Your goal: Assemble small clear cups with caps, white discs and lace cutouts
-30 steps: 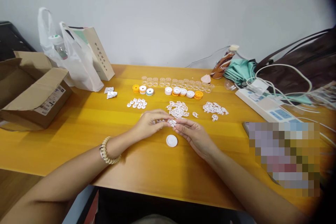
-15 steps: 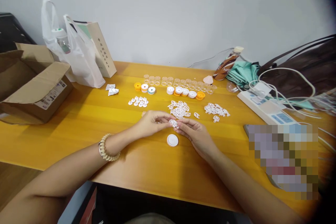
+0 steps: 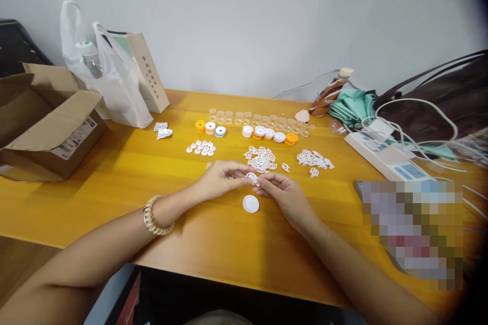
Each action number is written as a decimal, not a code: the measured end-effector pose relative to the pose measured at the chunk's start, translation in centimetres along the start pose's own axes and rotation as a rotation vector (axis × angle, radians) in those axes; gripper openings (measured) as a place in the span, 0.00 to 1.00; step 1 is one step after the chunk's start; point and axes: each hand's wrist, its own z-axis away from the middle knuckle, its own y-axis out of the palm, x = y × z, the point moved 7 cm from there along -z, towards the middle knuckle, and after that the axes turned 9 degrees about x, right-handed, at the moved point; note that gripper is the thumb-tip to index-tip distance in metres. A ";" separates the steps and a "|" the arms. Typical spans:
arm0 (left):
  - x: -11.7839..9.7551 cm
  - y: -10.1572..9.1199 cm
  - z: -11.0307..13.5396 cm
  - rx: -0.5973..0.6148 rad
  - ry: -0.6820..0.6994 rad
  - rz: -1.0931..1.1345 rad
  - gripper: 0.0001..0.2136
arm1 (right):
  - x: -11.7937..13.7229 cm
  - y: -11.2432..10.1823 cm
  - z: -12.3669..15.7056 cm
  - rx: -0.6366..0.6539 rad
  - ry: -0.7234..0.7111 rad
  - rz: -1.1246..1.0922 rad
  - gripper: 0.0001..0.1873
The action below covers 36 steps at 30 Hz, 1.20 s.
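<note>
At table | left hand, right hand pinch white piece | cap near, pile behind

Both forearms angle inward until the hands meet. The left hand curls palm-down with its fingers pinched together, and the right hand pinches its fingers against the left's tips.

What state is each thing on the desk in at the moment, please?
cardboard box: flaps open.
brown bottle: capped, leaning over.
clear cups: lined up in a row.
white cap: lying flat, untouched.
small white piece: pinched between left hand and right hand.
</note>
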 end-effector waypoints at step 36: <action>-0.2 0.8 0.3 -0.025 0.144 -0.340 0.09 | 1.6 1.4 0.4 0.150 -0.309 0.987 0.10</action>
